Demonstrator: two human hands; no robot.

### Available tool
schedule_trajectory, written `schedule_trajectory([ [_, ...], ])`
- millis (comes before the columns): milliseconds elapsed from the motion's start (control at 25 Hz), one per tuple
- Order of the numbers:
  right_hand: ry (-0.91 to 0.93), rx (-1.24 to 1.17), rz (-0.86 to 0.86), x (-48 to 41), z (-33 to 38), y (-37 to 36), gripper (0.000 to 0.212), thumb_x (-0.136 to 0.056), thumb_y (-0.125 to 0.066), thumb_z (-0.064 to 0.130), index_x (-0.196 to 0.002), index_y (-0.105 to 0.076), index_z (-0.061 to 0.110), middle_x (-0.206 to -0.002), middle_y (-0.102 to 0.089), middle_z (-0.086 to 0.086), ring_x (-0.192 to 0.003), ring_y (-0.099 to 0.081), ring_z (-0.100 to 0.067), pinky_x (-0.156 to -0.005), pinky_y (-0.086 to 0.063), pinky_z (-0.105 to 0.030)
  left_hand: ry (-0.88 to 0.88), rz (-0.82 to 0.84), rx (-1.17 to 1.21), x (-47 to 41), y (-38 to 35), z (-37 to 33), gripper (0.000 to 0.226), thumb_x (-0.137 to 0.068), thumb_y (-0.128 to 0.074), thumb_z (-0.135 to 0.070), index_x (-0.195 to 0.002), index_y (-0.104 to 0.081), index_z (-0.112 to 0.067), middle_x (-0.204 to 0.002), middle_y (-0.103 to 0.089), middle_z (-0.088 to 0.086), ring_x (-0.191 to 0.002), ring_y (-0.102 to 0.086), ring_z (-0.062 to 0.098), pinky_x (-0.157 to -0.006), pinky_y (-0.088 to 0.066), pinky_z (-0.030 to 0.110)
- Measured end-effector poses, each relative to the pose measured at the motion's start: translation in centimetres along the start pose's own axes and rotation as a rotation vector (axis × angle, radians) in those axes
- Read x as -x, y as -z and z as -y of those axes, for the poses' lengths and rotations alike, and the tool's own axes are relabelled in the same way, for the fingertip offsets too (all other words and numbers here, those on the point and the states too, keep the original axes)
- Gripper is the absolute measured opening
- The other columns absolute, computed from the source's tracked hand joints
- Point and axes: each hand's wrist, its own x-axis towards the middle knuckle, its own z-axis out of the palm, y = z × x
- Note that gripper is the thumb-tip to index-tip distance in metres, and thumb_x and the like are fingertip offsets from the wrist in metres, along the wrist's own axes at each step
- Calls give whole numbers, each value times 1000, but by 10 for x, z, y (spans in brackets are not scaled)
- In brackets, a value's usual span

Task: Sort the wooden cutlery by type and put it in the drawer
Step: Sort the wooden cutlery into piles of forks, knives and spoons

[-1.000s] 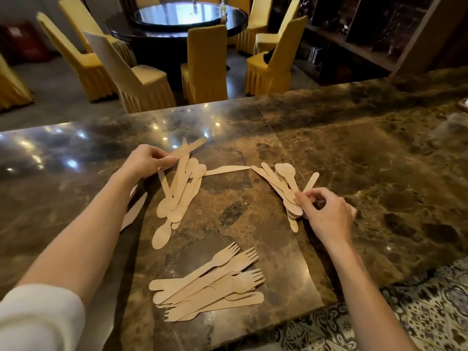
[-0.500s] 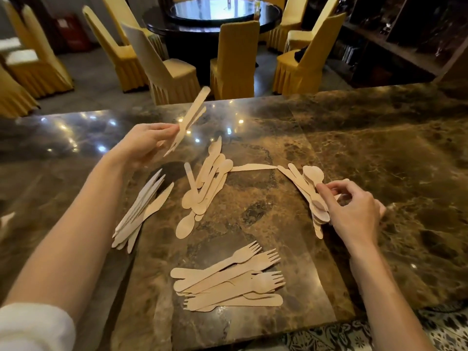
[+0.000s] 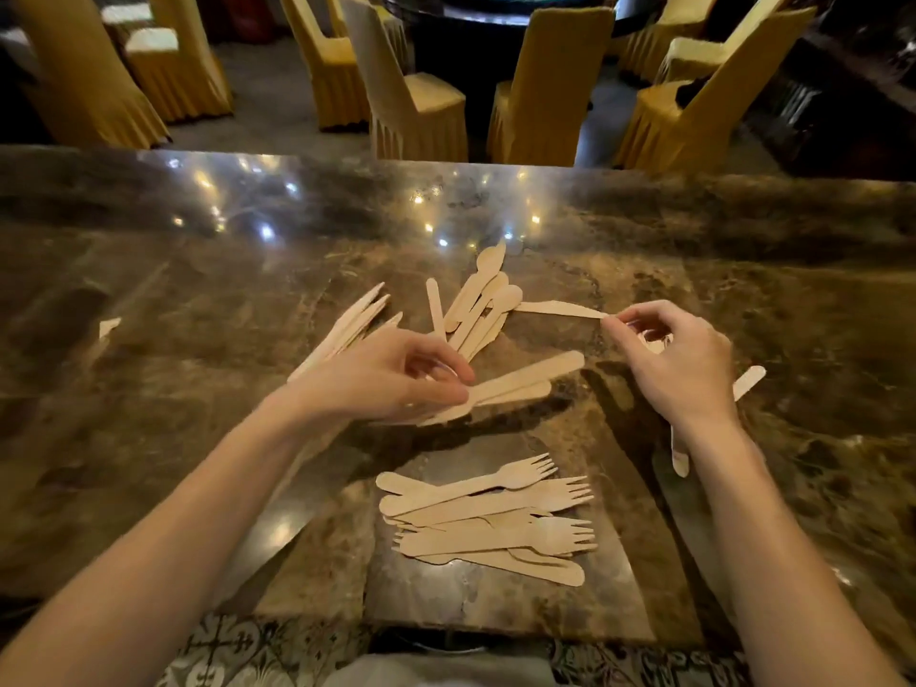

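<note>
Wooden cutlery lies in groups on the brown marble counter [image 3: 793, 300]. Several forks [image 3: 495, 518] are stacked near the front edge. A fan of spoons [image 3: 483, 302] lies in the middle. Long knives [image 3: 349, 322] lie left of it, partly hidden by my left hand [image 3: 391, 379]. That hand is shut on two flat wooden pieces [image 3: 530, 376] that point right, just above the counter. My right hand [image 3: 679, 364] grips a bunch of spoons [image 3: 748, 381], handles sticking out behind and under the wrist. Its fingertips touch the tip of a single knife [image 3: 560, 308]. No drawer is in view.
A small wooden piece [image 3: 106, 327] lies alone at the far left of the counter. Beyond the counter's far edge stand yellow covered chairs [image 3: 416, 106] around a dark round table [image 3: 495, 7]. A patterned tiled floor [image 3: 257, 652] shows below the near edge.
My left hand has come down from the raised position and swung right, its two pieces now level over the counter. My right hand has lifted the right-hand spoons and reached the single knife's tip.
</note>
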Motion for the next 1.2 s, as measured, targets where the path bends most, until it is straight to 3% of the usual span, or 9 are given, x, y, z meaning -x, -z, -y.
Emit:
schedule_trajectory([
  [120,119,37,120,-18,10,-17,16,-84,-65,39,-91,-69,26,-80,-60,15,-82,-58,-9,-89,-47,-52,-27,75,-51,6,-34,11,14,-84,-67,-25,-98,-68,-28,-83,-65,11,-66,-57,15,-63,-48,23],
  [200,172,76,182,-29,16,-33,15,-84,-66,36,-94,-69,25,-81,-58,16,-83,-56,-8,-90,-47,-51,-38,40,-68,7,-48,17,11,-85,-66,-23,-96,-69,-25,-83,-67,9,-72,-59,23,-71,-50,27],
  [360,311,180,296,-40,29,-69,21,-83,-69,29,-103,-68,25,-92,-65,9,-86,-58,-11,-89,-48,-47,-95,-78,-255,9,-61,25,10,-86,-63,-32,-93,-70,-30,-87,-68,-11,-79,-60,3,-75,-49,24],
  [600,609,391,564,-39,40,-104,39,-89,-58,14,-121,-60,35,-126,-56,3,-108,-49,-22,-86,-40,-35,-179,-218,-383,17,-72,30,13,-87,-59,-39,-95,-69,-37,-96,-55,-19,-90,-51,-1,-81,-44,22],
  [920,911,642,519,-51,40,-95,28,-86,-64,23,-113,-60,30,-121,-58,2,-112,-48,-23,-92,-37,-38,-169,-358,-289,24,-56,39,10,-85,-61,-37,-92,-67,-35,-87,-62,-17,-82,-55,0,-72,-44,19],
  [1200,920,590,460,-44,32,-90,15,-84,-66,24,-98,-64,30,-109,-67,7,-109,-51,-21,-98,-27,-36,-26,-600,-392,3,-30,52,15,-87,-59,-35,-100,-65,-30,-94,-62,-11,-82,-54,3,-67,-41,17],
])
